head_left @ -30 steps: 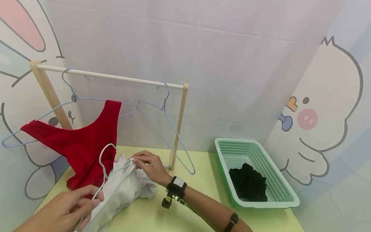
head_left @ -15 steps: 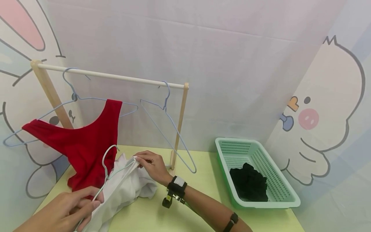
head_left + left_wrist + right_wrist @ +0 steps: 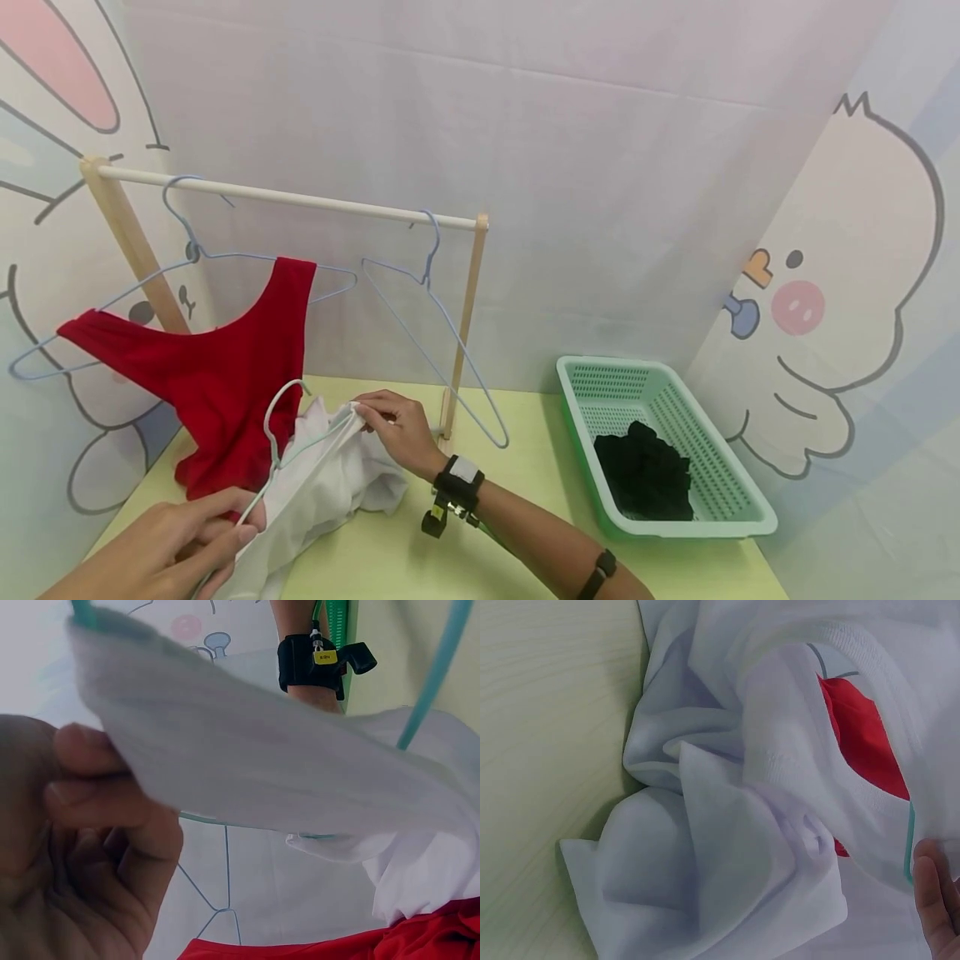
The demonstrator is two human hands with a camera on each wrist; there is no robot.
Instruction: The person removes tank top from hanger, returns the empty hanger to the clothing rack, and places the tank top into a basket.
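My left hand [image 3: 168, 546] pinches the wire of a pale green clothes hanger [image 3: 267, 425], whose hook points up. A white top [image 3: 322, 508] drapes over the hanger, its lower folds heaped on the table. At the far end of the hanger, my right hand [image 3: 401, 427] pinches the top's edge between thumb and fingers. In the left wrist view, stretched white cloth [image 3: 255, 750] crosses past the left fingers [image 3: 97, 802], and hanger wire [image 3: 435, 675] emerges from it at both ends. The right wrist view shows the ribbed opening [image 3: 870, 667] and fingertips [image 3: 930, 892] at the cloth.
Behind the hands, a red tank top [image 3: 240, 358] hangs on a blue hanger [image 3: 180, 262] from a rack's white bar [image 3: 300, 198]. A bare blue hanger [image 3: 465, 358] hangs at its right end. A green basket [image 3: 731, 467] on the right holds crumpled black cloth [image 3: 645, 471].
My right hand has shifted slightly to the right with the edge of the white top. The left hand stays nearly in place on the hanger.
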